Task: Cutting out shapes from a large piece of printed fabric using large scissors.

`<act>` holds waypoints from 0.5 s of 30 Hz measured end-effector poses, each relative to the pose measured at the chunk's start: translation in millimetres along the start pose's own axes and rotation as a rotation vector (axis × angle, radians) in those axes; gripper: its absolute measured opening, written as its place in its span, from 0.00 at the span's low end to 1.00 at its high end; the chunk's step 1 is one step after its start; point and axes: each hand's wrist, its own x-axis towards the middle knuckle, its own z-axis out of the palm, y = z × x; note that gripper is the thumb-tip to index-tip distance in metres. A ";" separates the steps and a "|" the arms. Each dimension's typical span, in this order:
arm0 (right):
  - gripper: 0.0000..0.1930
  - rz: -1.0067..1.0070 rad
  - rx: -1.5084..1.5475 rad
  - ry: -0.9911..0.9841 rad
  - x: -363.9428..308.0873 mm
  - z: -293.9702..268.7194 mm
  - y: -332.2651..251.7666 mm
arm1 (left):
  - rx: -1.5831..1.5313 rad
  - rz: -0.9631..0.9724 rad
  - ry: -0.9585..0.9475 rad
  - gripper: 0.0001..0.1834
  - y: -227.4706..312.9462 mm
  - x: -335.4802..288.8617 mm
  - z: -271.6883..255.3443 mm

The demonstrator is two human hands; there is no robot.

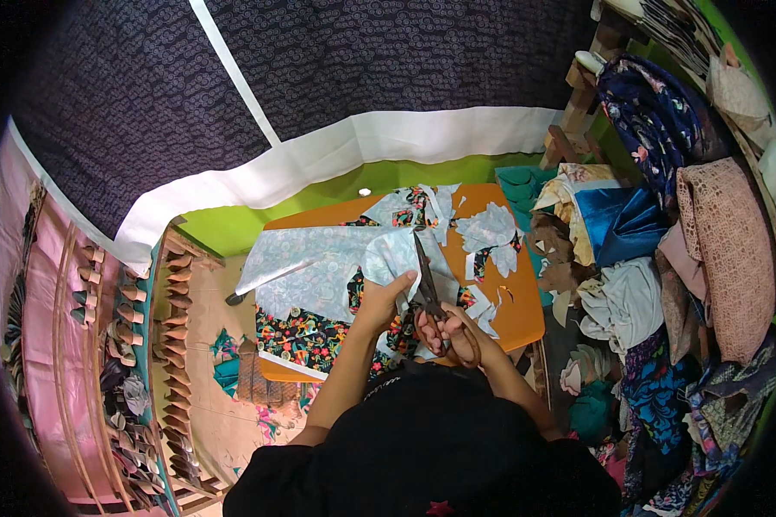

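My right hand [453, 326] is closed around the handles of large dark scissors [428, 283], whose blades point away from me. My left hand [381, 303] pinches a piece of pale-backed fabric [391, 257] beside the blades, its thumb on top. The blades lie along the right edge of this piece; whether they are parted is hard to make out. Beneath both hands spreads a larger black cloth with a bright floral print [297, 338], part of it folded over to show its whitish back. All of it rests on an orange table [526, 314].
Cut scraps [488, 226] lie on the table's right and far side. Heaped fabrics, one shiny blue [621, 222], crowd the right. Racks of shoe lasts [177, 345] stand at the left, with scraps [226, 366] on the floor. A dark patterned curtain [388, 69] hangs beyond the table.
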 end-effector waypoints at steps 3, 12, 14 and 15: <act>0.42 0.059 -0.026 0.010 0.6 4.3 -7.0 | -0.027 -0.060 -0.004 0.24 2.7 -3.2 -2.0; 0.42 0.083 -0.018 -0.013 -0.6 5.5 -10.4 | -0.098 -0.157 -0.041 0.21 5.3 -5.3 -5.5; 0.42 0.073 -0.043 -0.012 -0.7 5.0 -11.4 | -0.108 -0.150 -0.037 0.22 3.7 -4.8 -5.9; 0.42 0.075 -0.041 -0.010 -0.5 4.2 -11.7 | -0.118 -0.141 -0.034 0.23 2.9 -4.3 -5.8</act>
